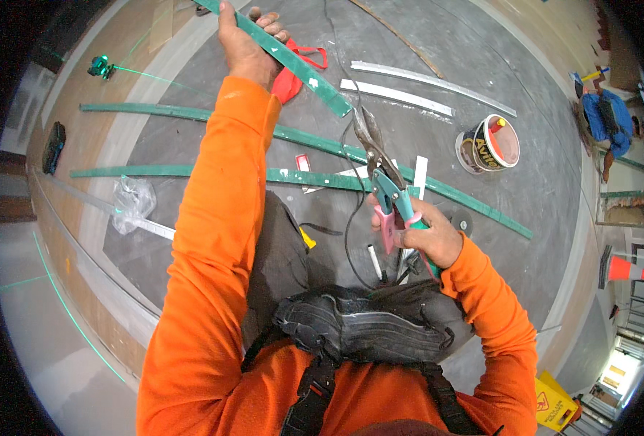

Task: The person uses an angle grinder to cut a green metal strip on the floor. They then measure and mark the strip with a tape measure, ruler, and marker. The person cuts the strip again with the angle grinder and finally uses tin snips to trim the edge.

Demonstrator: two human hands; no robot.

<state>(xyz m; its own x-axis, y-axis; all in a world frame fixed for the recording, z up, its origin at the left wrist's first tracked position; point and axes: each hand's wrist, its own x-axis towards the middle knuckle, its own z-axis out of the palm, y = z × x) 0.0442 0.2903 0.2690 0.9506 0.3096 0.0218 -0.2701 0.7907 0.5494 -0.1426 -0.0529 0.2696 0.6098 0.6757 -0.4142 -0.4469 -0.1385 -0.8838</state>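
My left hand (253, 47) grips a narrow green strip (304, 76), raised and slanting down to the right. My right hand (438, 236) is closed round the handles of a pair of tin snips (386, 182) with teal and pink grips. The metal blades of the snips point up beside the strip's lower right end; whether they touch it I cannot tell. Beneath my arms, a long green strip (147, 110) and a second green strip (137, 172) lie across the grey floor. A red fabric item (287, 86) with a strap lies behind my left wrist.
A paint bucket (469, 154) holding tools stands at the right, near two white metal strips (398, 98). A black marker (374, 261) and dark cable (348, 225) lie before my knees. At left are a green laser level (101, 67) and plastic bag (131, 203); at far right, a cone (620, 267).
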